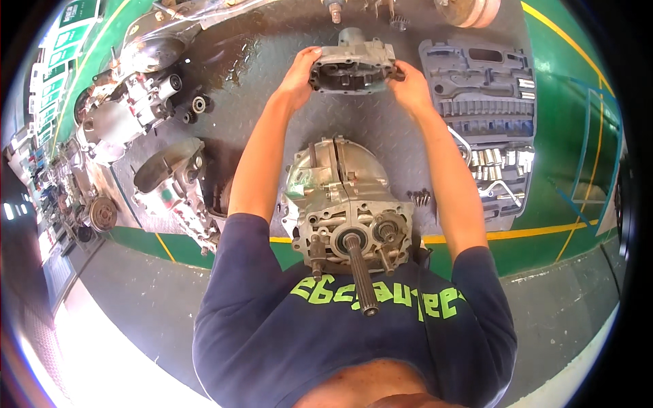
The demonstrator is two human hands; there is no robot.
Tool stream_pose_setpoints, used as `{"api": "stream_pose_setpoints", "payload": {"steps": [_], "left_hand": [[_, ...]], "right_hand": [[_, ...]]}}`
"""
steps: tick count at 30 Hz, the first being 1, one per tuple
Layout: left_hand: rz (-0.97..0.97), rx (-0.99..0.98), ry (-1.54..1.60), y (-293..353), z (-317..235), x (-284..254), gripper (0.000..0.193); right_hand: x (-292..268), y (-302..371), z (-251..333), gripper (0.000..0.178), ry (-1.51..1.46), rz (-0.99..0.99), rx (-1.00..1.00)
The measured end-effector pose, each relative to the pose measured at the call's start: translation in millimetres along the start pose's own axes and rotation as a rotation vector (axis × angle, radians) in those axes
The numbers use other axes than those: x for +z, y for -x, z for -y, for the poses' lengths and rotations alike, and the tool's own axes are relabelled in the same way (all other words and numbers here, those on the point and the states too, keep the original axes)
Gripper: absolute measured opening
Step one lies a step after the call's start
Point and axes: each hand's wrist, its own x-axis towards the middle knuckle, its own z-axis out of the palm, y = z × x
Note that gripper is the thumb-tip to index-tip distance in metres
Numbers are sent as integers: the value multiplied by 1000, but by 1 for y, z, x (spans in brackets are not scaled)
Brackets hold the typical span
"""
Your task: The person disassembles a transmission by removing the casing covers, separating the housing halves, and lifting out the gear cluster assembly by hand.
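My left hand (296, 80) and my right hand (410, 84) grip the two sides of a grey cast-metal gearbox housing (355, 52) over the far part of the bench. Its hollow, open side faces me, with a rim of bolt holes. Whether it rests on the surface or is lifted, I cannot tell. Between my forearms, close to my chest, stands a gearbox (338, 194) with its end face exposed. A long splined shaft (362, 282) sticks out of that face toward me. Smaller shafts and a round bearing show beside it.
Several bolts (420, 197) lie right of the gearbox. Farther right is an opened grey socket-set case (481, 112) with sockets and ratchets. More gearbox castings (126, 115) and a bell-shaped housing (175, 190) crowd the left side. Loose gears (198, 105) lie near them on the dark tread-plate bench (238, 115).
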Motion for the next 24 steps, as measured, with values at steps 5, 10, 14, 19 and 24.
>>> {"api": "stream_pose_setpoints", "payload": {"steps": [5,10,14,19,24], "left_hand": [[-100,53,-87,-13,2,10,61],[-33,174,-49,-5,8,-4,65],[-52,151,-66,74,-8,12,79],[59,401,-305,252,-27,57,66],[170,658,-539,357,15,68,56]], "right_hand": [[5,-16,-25,47,6,-97,-63],[10,-19,-25,52,12,-15,-88],[21,-8,-27,40,77,-100,-96],[-16,45,-35,56,-140,-86,-95],[-73,138,-63,41,-426,-129,-9]]}}
